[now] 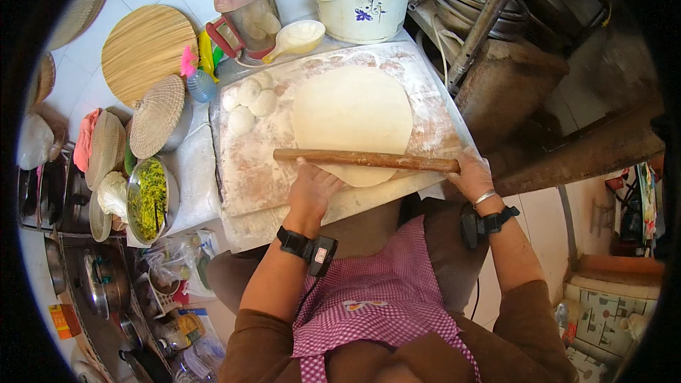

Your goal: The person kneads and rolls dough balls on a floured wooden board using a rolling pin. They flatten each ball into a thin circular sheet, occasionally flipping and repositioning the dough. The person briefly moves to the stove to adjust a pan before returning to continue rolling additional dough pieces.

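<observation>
A large round sheet of rolled dough [351, 109] lies on the floured wooden board [255, 170], its near edge reaching the board's front edge. Across its near part rests a wooden rolling pin [367, 159]. My right hand [471, 175] grips the pin's right end. Near its left part is my left hand [314, 186], palm up, fingers apart, the thumb against the pin's near side; it does not close round the pin. Several balls of dough [250, 101] sit together at the board's back left.
Behind the board stand a white electric cooker [359, 16], a red-lidded jug [247, 10] and a yellow ladle with flour [298, 40]. A spray bottle [201, 84], a woven lid [157, 116] and a metal bowl of chopped yellow-green food [151, 199] are at left. A metal pole [484, 26] rises at right.
</observation>
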`<action>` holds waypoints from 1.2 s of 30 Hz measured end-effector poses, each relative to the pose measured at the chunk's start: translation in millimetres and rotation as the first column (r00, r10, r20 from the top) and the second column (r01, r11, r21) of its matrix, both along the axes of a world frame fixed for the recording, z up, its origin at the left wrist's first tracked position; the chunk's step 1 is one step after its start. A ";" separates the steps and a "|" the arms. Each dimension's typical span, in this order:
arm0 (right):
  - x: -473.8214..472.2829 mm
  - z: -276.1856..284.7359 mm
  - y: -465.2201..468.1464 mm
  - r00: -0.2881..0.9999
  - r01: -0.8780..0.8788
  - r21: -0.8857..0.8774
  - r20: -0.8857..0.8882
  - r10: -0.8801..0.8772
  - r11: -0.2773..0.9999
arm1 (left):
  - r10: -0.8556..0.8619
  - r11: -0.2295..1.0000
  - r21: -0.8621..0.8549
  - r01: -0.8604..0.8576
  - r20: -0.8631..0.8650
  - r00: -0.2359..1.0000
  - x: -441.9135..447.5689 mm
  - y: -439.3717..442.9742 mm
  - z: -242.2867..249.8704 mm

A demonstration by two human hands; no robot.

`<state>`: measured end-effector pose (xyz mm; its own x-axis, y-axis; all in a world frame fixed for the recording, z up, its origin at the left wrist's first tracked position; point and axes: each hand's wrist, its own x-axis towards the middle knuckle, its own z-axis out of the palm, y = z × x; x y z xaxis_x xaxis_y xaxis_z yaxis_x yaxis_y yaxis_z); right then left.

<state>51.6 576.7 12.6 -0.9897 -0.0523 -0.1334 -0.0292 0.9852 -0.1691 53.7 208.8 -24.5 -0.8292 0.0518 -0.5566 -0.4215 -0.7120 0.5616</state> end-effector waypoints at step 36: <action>-193.7 1.8 -58.5 0.964 -0.247 0.032 -0.098 0.249 0.969 | -0.638 -0.574 -0.789 -0.216 0.266 0.723 -183.8 -44.2 33.5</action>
<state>-142.0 518.1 14.4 -0.9545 -0.2960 -0.0371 -0.2888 0.9480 -0.1338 -130.1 164.6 9.0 -0.9759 0.2132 0.0468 0.2177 0.9660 0.1393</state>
